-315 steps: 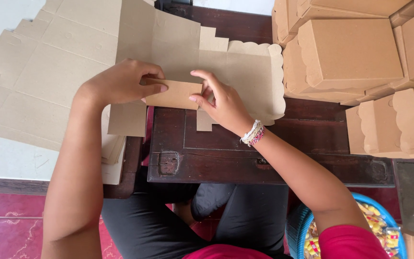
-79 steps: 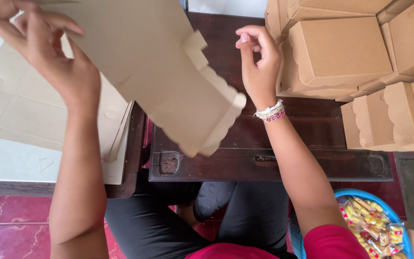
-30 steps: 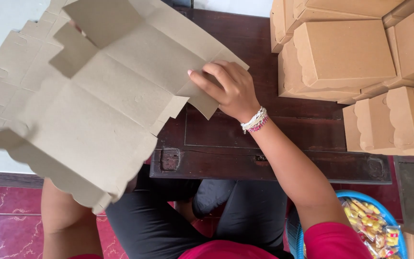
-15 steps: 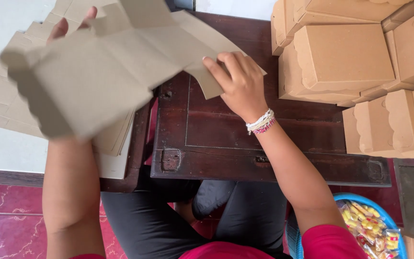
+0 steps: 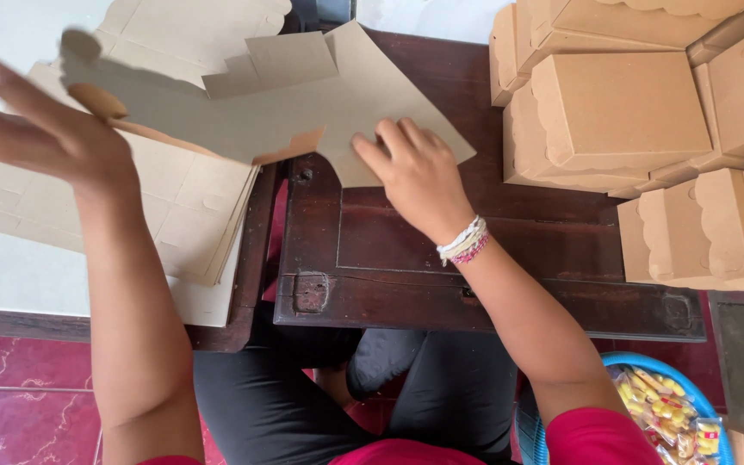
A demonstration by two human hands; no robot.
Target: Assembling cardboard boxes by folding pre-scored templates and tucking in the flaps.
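While right hand (image 5: 419, 176) presses matte scalloped cardboard blank (image 5: 303, 112), left hand (image 5: 49, 138) spread

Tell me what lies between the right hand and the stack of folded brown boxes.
In the head view, only bare dark wooden table lies between the right hand and the folded boxes; the hand rests on the flat cardboard blank.

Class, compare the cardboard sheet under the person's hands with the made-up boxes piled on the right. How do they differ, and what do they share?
The cardboard sheet is flat and unfolded; the folded boxes are closed up into solid shapes. The sheet is handled, with the right hand pressing it and the left hand at its edge; the boxes sit untouched. The sheet is single; the boxes are stacked. Both are plain tan card with scalloped edges.
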